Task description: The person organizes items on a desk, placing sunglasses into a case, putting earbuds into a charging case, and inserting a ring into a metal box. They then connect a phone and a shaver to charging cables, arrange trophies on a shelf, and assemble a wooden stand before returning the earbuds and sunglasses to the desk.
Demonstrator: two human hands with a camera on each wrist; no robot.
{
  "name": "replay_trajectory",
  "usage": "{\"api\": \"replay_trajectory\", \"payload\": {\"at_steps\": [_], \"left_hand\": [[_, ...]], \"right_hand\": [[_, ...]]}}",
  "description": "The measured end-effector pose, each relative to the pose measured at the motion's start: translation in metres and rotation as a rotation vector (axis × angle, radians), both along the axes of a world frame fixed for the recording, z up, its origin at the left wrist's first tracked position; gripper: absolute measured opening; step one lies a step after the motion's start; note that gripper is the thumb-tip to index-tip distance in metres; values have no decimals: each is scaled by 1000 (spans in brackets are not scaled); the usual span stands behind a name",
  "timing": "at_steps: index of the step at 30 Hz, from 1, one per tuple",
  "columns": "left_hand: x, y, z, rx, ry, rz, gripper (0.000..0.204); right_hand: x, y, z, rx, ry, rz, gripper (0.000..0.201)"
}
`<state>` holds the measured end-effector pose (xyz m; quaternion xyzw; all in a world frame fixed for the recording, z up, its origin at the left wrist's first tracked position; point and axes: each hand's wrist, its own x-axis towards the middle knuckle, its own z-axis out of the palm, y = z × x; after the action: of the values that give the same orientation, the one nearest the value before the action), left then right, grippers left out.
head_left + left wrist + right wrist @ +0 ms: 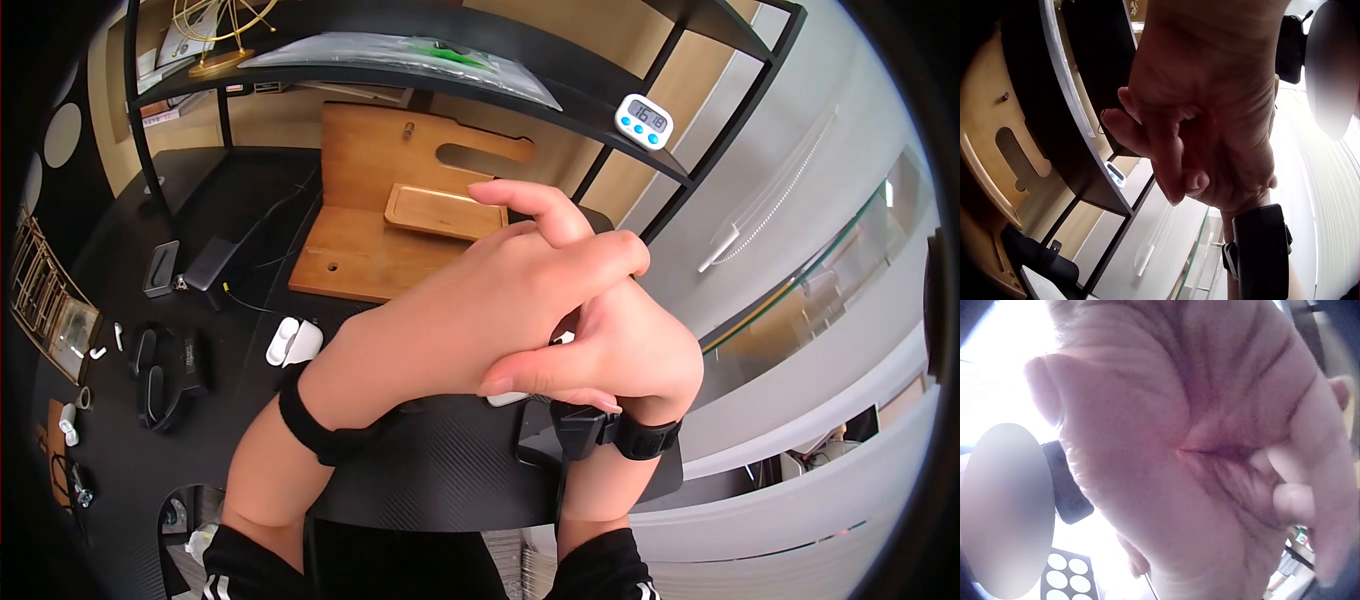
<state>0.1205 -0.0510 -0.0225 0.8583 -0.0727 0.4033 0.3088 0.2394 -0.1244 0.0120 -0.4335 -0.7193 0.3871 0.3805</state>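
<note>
Both hands are clasped together in front of the chest, above the black desk (430,480). My left hand (480,310) comes in from the left and lies across the right hand, gripping it, its thumb along the near side. My right hand (660,350) bends at the wrist and wraps the left in turn, with one finger sticking out past the top. In the left wrist view, palms press together and fingers cross, partly hidden. A black wrist strap (310,420) circles the left wrist; a black wrist camera (580,430) sits on the right one.
Behind the hands stand a wooden stand (350,240) and a black shelf (550,50) bearing a white timer (643,122). An earbud case (294,342), a black strapped device (160,380) and a dark box (210,265) lie to the left.
</note>
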Motion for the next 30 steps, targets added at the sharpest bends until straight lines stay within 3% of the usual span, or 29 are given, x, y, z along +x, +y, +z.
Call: {"api": "replay_trajectory", "payload": {"at_steps": [3, 6, 8, 9, 11, 16, 21, 23, 26, 30], "left_hand": [[-5, -5, 4, -13, 40, 37, 70], [-14, -7, 12, -25, 148, 133, 56], [-18, -6, 12, -33, 237, 213, 49], [-18, -4, 13, -10, 207, 224, 42], [-21, -1, 13, 10, 176, 237, 37], [-28, 2, 15, -1, 162, 227, 21], [-33, 2, 16, 18, 216, 234, 18], [-34, 2, 16, 42, 227, 250, 16], [-35, 2, 17, 75, 237, 262, 14], [-31, -5, 16, 56, 220, 246, 12]], "right_hand": [[-3, -4, 4, 5, 5, 6, 88], [-14, -11, 13, -202, -55, -22, 89], [-32, -14, 14, 19, -160, -123, 107], [-25, -10, 6, 16, -158, -124, 107], [-9, 3, -17, 264, -290, -23, 69], [-16, 4, -21, 332, -331, -109, 55], [-29, 2, -21, 407, -360, -179, 43], [-31, -2, -18, 326, -564, -256, 34], [-34, -8, -16, 376, -632, -287, 25], [-38, -14, -18, 492, -596, -363, 18]]}}
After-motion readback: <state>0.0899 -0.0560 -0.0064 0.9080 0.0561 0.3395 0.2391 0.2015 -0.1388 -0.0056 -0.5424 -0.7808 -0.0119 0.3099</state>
